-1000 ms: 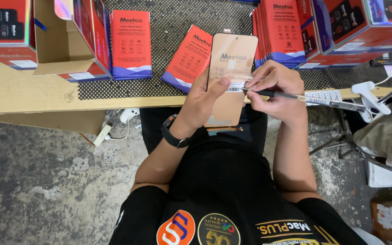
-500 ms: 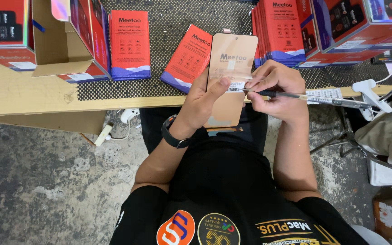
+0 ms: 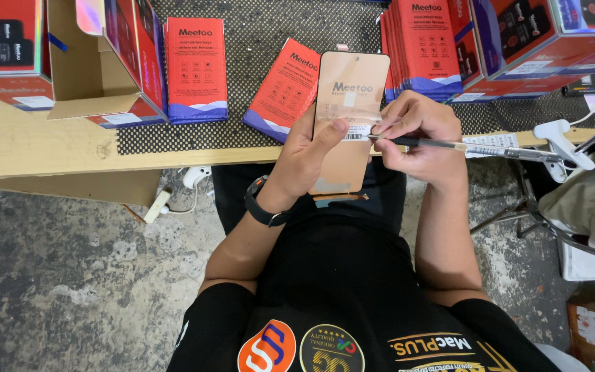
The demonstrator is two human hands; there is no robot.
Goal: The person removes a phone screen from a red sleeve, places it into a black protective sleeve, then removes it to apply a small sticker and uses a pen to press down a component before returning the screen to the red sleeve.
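My left hand [image 3: 309, 153] holds a flat tan phone-screen panel [image 3: 346, 96] upright in front of me, with the thumb pressed on its face beside a small white barcode sticker [image 3: 357, 132]. My right hand [image 3: 416, 135] grips a black pen [image 3: 449, 145] like a writing tool, its tip touching the sticker at the panel's right edge. A black watch sits on my left wrist [image 3: 262, 207].
A wooden table edge [image 3: 49, 148] carries a black dotted mat [image 3: 256, 34], red flat boxes lying singly [image 3: 195, 65] and stacked upright [image 3: 427, 45], and an open cardboard carton [image 3: 84, 69]. Larger red boxes [image 3: 538, 41] sit at the right. A white clamp [image 3: 560, 141] hangs there.
The panel and both hands stay almost where they were; the pen tip stays at the sticker. The view has shifted slightly.
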